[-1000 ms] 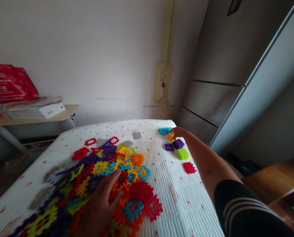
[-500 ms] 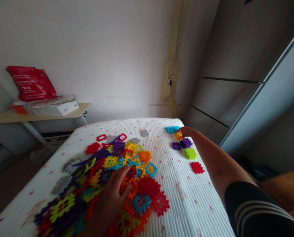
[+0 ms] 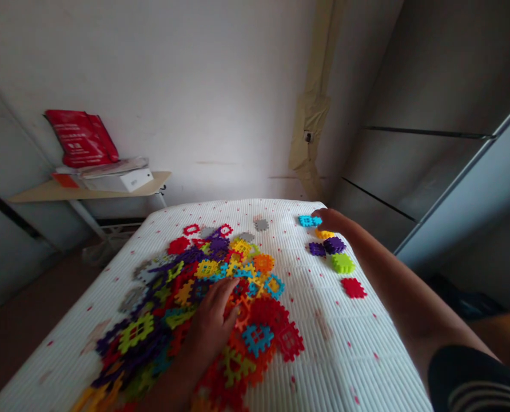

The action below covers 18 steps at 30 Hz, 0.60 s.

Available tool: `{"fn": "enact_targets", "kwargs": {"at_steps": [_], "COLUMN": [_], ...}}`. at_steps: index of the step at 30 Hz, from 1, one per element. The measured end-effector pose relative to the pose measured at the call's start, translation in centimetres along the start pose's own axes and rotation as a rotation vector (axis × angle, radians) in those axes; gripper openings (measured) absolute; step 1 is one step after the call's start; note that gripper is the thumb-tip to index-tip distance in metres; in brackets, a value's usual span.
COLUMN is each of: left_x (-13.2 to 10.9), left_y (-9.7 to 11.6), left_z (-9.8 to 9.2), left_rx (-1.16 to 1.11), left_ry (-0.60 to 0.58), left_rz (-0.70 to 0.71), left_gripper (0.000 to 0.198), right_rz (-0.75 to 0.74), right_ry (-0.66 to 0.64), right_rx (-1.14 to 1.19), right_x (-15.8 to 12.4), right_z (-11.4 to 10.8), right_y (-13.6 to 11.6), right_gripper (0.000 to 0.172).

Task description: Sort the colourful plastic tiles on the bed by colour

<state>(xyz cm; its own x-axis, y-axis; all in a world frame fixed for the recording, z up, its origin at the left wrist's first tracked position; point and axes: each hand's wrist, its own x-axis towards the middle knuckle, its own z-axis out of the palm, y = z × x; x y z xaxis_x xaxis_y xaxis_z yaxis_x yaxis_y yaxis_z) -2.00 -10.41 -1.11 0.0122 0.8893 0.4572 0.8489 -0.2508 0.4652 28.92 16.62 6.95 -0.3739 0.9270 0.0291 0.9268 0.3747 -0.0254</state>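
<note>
My left hand [image 3: 215, 312] lies over a heap of colourful plastic interlocking tiles [image 3: 206, 269], fingers stretched forward and thumb apart, holding nothing. My right hand [image 3: 331, 220] reaches to the far right corner of the bed, its fingertips closed at the edge of a light blue interlocking tile [image 3: 309, 221]. Its fingertips are small and partly hidden. Just below that hand sits a yellow tile [image 3: 324, 234]. Nearer, in a row, come purple tiles [image 3: 334, 245], a lime green stack [image 3: 343, 263] and a red tile [image 3: 353, 288].
A white quilted cover [image 3: 323, 355] with red dots lies under everything. Grey tiles [image 3: 261, 225] rest near the far edge. A side table [image 3: 160, 181] at left bears a white box [image 3: 128, 180] and a red bag [image 3: 81, 137]. A wardrobe [image 3: 409, 171] stands at right.
My right hand has shifted from beside the yellow tile to the light blue tile behind it. The left hand stays over the heap. The whole view has turned slightly left.
</note>
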Motion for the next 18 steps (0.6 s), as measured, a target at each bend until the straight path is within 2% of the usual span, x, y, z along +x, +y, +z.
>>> {"fn": "enact_targets", "kwargs": {"at_steps": [5,6,9,12,15,18], "left_x": [-0.1,-0.1,-0.1,-0.1,-0.1,-0.2], "left_y": [0.0,0.1,0.5,0.8,0.9,1.1], "left_z": [0.0,0.0,-0.3,-0.6,-0.8,-1.0], "left_rx": [0.028,0.029,0.027,0.025,0.029,0.048], "left_ry": [-0.085,-0.103,-0.157,-0.212,-0.246,-0.290], "left_rz": [0.007,0.014,0.057,0.132,0.177,0.193], "left_gripper": [0.037,0.036,0.030,0.027,0.025,0.023], "right_rz": [-0.346,-0.386,-0.468,-0.437,-0.427,-0.466], "right_ry": [-0.203,-0.206,-0.104,-0.080,-0.251,-0.396], "right_rx": [0.394,0.448,0.507,0.586,0.759,0.923], "right_x": [-5.5,-6.7,-9.8,-11.7,-12.6,-12.9], "right_z": [3.7,4.6,6.8,7.4,6.9,6.4], "right_y": [-7.1,-8.5,-11.6,-12.9,-12.7,-12.0], "right_gripper": [0.037,0.037,0.038,0.040,0.038,0.026]}}
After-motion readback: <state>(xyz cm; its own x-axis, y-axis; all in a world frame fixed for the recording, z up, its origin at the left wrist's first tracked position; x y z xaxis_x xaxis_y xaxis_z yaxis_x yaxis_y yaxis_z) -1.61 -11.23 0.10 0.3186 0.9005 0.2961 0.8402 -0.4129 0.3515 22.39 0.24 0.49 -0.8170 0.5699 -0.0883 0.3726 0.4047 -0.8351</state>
